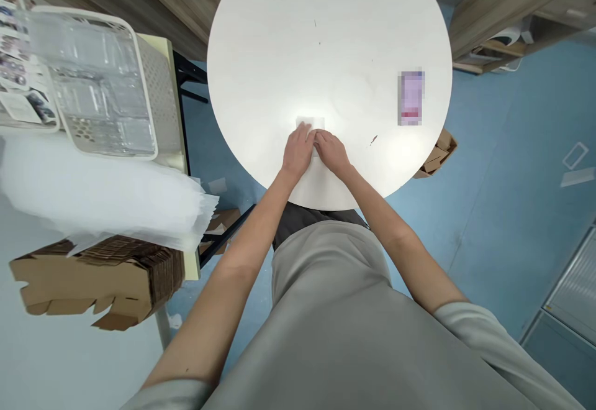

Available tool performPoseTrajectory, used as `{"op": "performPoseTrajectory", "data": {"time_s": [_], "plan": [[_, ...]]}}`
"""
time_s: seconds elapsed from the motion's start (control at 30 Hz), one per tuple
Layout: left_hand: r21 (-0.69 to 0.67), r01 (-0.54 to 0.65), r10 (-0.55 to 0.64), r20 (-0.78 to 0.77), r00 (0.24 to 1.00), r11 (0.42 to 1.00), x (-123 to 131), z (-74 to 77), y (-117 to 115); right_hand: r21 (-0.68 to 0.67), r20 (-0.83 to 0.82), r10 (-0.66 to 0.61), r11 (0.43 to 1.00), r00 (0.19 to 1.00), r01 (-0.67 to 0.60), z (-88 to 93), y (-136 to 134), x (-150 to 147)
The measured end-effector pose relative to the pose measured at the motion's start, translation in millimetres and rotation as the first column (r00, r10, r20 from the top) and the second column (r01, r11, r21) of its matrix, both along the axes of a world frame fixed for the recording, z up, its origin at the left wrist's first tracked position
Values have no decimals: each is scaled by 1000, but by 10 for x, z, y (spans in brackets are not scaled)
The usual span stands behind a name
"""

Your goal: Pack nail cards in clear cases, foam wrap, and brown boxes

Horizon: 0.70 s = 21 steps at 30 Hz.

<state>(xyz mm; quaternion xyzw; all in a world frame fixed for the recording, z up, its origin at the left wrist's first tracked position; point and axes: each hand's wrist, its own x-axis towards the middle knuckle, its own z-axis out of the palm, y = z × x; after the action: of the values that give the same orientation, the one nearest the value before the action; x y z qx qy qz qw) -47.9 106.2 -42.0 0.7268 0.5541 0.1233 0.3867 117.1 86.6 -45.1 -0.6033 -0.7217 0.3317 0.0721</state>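
A small, whitish translucent square piece [318,122] lies near the front edge of the round white table [288,37]. Its exact kind I cannot make out, since both hands cover most of it. My left hand [298,150] presses on its left side, with slightly blurred fingers bent over it. From the right, my right hand [332,150] holds it with curled fingers. The fingertips of the two hands meet over the middle of the piece.
A purple blurred rectangle [411,96] lies on the table's right. On the left stand a white basket [167,105] of clear plastic boxes [88,96], a stack of white sheets [102,189] and flattened cardboard boxes [88,282]. A cardboard box [437,155] sits beneath the table's right edge.
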Motion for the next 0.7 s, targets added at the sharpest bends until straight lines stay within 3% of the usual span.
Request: {"op": "performPoseTrajectory", "data": {"time_s": [0.13, 0.27, 0.4, 0.57, 0.7], "plan": [[-14, 260, -260, -19, 965, 966, -167, -60, 66, 7, -29, 92, 996, 995, -91, 9, -98, 105], [-28, 335, -336, -45, 941, 942, -330, -48, 15, -43, 11, 127, 991, 992, -127, 45, -200, 151], [-128, 278, -280, 0, 960, 952, -407, 35, -153, -109, -16, 157, 981, 988, -158, 145, -332, 161], [-295, 118, -97, 83, 992, 948, -470, 195, -355, -169, -67, 181, 967, 981, -190, 326, -500, 219], [-353, -8, 47, 103, 994, 936, -510, 298, -368, -192, -51, 165, 966, 985, -172, 402, -447, 221]]}}
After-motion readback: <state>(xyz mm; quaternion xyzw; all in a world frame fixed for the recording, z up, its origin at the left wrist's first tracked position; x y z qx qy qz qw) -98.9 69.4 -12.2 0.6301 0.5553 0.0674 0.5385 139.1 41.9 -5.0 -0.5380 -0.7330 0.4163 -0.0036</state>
